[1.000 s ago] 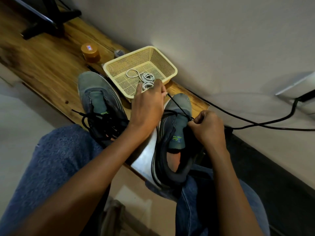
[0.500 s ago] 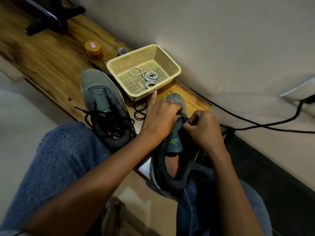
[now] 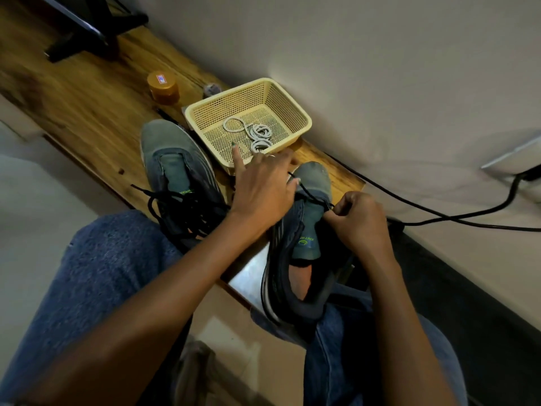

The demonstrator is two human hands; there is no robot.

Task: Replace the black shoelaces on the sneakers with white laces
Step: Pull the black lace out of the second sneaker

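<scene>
While both hands pinch the black lace [image 3: 310, 196], L hand [image 3: 263, 194] & R hand [image 3: 360, 221] closed, right sneaker [image 3: 298, 244] points toe far.

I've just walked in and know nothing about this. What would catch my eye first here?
Most striking are the two hands at the centre: the left hand and right hand stretch a black lace across the toe end of a grey sneaker propped between desk edge and lap. Just beyond, a pale yellow basket holds coiled white laces. The second sneaker lies to the left on the wooden desk, black lace piled loose on it.
</scene>
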